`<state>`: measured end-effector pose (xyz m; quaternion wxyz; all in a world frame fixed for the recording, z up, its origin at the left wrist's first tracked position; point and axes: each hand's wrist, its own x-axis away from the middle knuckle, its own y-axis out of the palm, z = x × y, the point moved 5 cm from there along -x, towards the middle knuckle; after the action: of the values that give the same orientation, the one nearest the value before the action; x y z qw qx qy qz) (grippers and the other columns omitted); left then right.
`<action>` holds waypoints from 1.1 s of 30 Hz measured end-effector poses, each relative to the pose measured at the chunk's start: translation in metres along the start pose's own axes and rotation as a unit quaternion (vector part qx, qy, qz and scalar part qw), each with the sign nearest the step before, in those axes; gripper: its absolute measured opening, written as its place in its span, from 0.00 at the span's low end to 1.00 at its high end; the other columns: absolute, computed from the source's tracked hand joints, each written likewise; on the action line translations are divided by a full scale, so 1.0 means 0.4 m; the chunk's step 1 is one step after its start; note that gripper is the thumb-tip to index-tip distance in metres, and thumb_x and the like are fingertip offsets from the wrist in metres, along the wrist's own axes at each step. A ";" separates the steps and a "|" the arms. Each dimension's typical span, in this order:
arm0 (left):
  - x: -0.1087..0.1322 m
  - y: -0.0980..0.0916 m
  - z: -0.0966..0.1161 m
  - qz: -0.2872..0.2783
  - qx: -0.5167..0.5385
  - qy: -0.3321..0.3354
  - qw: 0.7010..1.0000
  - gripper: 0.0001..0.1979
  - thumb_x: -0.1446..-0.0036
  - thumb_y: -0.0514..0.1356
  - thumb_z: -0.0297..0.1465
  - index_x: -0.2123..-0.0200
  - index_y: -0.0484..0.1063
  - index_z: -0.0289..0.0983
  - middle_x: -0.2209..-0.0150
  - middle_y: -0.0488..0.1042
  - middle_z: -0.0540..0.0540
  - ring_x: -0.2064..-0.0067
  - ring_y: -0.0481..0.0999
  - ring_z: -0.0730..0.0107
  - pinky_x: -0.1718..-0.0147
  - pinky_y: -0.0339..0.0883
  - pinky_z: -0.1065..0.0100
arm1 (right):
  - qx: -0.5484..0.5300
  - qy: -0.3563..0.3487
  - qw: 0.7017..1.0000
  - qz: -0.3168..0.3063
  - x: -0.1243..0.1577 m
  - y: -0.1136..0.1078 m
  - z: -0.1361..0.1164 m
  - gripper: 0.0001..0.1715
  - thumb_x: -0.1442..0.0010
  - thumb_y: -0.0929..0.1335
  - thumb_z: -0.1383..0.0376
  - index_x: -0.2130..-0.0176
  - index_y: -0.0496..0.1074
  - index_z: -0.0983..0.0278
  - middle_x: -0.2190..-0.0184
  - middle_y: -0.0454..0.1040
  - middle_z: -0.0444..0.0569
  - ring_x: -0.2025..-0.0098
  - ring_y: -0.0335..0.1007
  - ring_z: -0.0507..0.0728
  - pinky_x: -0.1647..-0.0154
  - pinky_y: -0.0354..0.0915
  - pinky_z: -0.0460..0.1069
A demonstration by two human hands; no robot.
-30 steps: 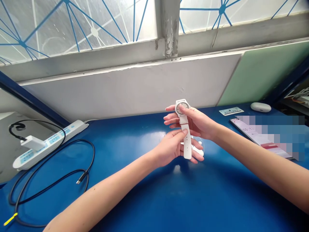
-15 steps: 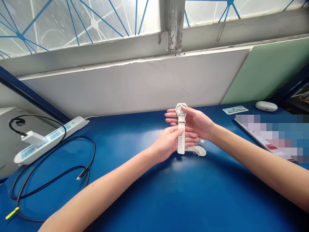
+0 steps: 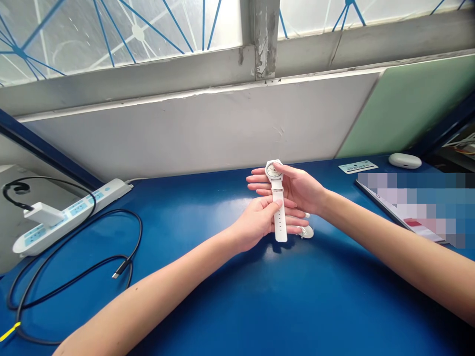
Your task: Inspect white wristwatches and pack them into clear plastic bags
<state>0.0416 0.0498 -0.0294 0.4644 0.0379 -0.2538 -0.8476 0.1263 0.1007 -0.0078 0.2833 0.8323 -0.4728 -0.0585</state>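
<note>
Both hands hold a white wristwatch [image 3: 280, 220] above the blue table [image 3: 237, 306], its round face at the top and its strap with a row of holes hanging toward me. My left hand [image 3: 256, 221] pinches the strap between thumb and fingers, the fingers passing behind it. The thumb of my right hand [image 3: 300, 185] rests on the edge of the watch face, while its fingers lie behind the watch. Partly covered by the fingers, a white object with a rounded end [image 3: 306, 232] lies on the table; I cannot make out what it is.
A white power strip [image 3: 74, 217] with a plugged-in charger [image 3: 43, 214] lies at the left, its black cable [image 3: 135, 247] looped across the table. At the right are a white earbud case [image 3: 404, 160], a printed card [image 3: 358, 167] and a flat, blurred-out device [image 3: 408, 207]. A wall stands behind.
The watch has tilted slightly, its face leaning left and the strap's end swinging a little right. Both hands keep their hold. The whole view has shifted slightly.
</note>
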 end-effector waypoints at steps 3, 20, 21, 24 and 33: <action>0.003 0.001 0.002 -0.001 0.007 -0.012 1.000 0.12 0.34 0.59 0.33 0.60 0.74 0.27 0.61 0.80 0.33 0.60 0.83 0.54 0.55 0.75 0.53 | -0.003 0.009 1.000 0.003 0.002 0.004 -0.002 0.24 0.28 0.57 0.58 0.50 0.73 0.70 0.47 0.78 0.59 0.52 0.79 0.58 0.40 0.67 0.55; 0.008 -0.013 -0.001 -0.016 -0.028 -0.039 0.999 0.17 0.36 0.61 0.40 0.60 0.74 0.28 0.60 0.80 0.31 0.61 0.83 0.55 0.55 0.74 0.54 | -0.023 -0.016 0.999 -0.038 0.006 0.004 -0.016 0.27 0.27 0.54 0.57 0.54 0.75 0.67 0.55 0.81 0.56 0.59 0.80 0.57 0.51 0.73 0.53; 0.007 -0.014 -0.001 -0.012 -0.032 -0.035 0.999 0.17 0.35 0.61 0.40 0.60 0.74 0.28 0.61 0.81 0.32 0.61 0.83 0.55 0.56 0.74 0.54 | -0.025 -0.020 0.999 -0.041 0.007 0.005 -0.018 0.27 0.27 0.54 0.57 0.54 0.75 0.66 0.55 0.81 0.55 0.60 0.80 0.56 0.52 0.73 0.53; 0.008 -0.014 -0.001 -0.005 -0.044 -0.031 0.999 0.17 0.34 0.59 0.40 0.60 0.74 0.28 0.62 0.81 0.32 0.62 0.83 0.57 0.58 0.75 0.56 | -0.034 -0.026 0.998 -0.050 0.009 0.009 -0.022 0.27 0.27 0.54 0.57 0.55 0.75 0.66 0.56 0.81 0.54 0.60 0.80 0.56 0.53 0.73 0.52; 0.015 -0.010 -0.006 -0.021 -0.020 -0.055 0.998 0.18 0.37 0.62 0.42 0.62 0.75 0.28 0.64 0.81 0.34 0.63 0.83 0.58 0.57 0.74 0.57 | -0.030 -0.031 0.998 -0.048 0.005 0.002 -0.021 0.26 0.28 0.53 0.57 0.52 0.74 0.66 0.56 0.81 0.55 0.59 0.79 0.58 0.53 0.72 0.55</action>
<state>0.0360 0.0457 -0.0321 0.4323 -0.0131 -0.2609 -0.8631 0.1300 0.1022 -0.0001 0.2906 0.8430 -0.4387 -0.1119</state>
